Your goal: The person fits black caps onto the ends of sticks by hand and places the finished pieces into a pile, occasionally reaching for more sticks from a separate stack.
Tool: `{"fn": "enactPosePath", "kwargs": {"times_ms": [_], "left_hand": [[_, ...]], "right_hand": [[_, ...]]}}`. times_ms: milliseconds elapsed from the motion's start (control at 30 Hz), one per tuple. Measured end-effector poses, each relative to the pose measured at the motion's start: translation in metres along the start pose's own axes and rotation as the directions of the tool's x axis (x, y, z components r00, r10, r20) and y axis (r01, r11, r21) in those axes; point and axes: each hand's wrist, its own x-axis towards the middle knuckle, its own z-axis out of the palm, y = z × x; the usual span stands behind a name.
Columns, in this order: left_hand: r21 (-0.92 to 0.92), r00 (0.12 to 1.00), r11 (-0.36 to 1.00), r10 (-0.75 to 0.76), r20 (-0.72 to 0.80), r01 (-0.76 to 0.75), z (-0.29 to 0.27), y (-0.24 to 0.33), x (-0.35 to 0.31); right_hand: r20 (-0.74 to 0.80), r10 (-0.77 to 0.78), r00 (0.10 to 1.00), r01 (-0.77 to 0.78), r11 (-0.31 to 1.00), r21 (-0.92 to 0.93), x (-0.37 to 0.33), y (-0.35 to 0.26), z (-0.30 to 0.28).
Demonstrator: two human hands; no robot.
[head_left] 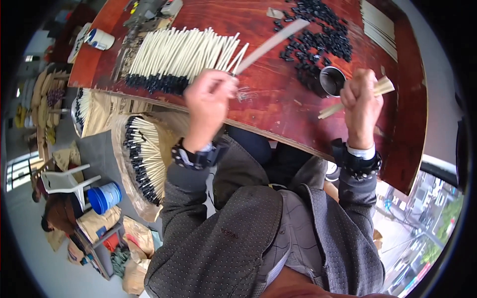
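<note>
- On the table [276, 102]: a row of sticks [179, 54] left of centre, a heap of caps [323, 32] to its right.
- Cup [333, 81]: at the heap's near end.
- Right hand [361, 97]: right of the cup, around a bundle [384, 88].
- Left hand [209, 92]: at the row's near right corner.
- Bag [118, 159]: below the table's near left edge, sticks inside.
- Bucket [104, 197]: left of the bag, beside a chair [62, 180].

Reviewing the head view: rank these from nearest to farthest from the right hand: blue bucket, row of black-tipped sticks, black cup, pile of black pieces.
From the right hand:
1. Black cup, just left.
2. Pile of black pieces, beyond the cup.
3. Row of black-tipped sticks, table's left.
4. Blue bucket, floor, far left.
</note>
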Motion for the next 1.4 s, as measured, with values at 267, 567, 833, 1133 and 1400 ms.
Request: {"fn": "enactPosePath", "kwargs": {"times_ms": [267, 567, 833, 1133, 1400], "left_hand": [[0.826, 0.925, 0.555, 0.356, -0.131, -0.096, -0.139, -0.056, 0.047], [0.632, 0.986, 0.767, 0.166, -0.029, -0.111, -0.032, -0.009, 0.022], [0.289, 0.846, 0.866, 0.239, 0.477, -0.408, 0.117, -0.023, -0.001], [0.441, 0.771, 0.737, 0.169, 0.614, -0.513, 0.147, -0.045, 0.012], [0.403, 0.754, 0.749, 0.191, 0.629, -0.525, 0.134, -0.050, 0.015]], "right_hand": [[0.134, 0.000, 0.991, 0.006, 0.999, -0.042, -0.003, 0.007, 0.021], [0.081, 0.001, 0.997, -0.001, 1.000, -0.008, 0.002, 0.006, -0.025], [-0.120, -0.076, 0.990, 0.050, 0.977, -0.209, -0.015, 0.005, -0.057], [-0.113, -0.074, 0.991, 0.031, 0.937, -0.348, -0.020, -0.010, -0.080], [-0.158, -0.298, 0.941, 0.228, 0.908, -0.352, -0.003, -0.020, -0.074]]}}
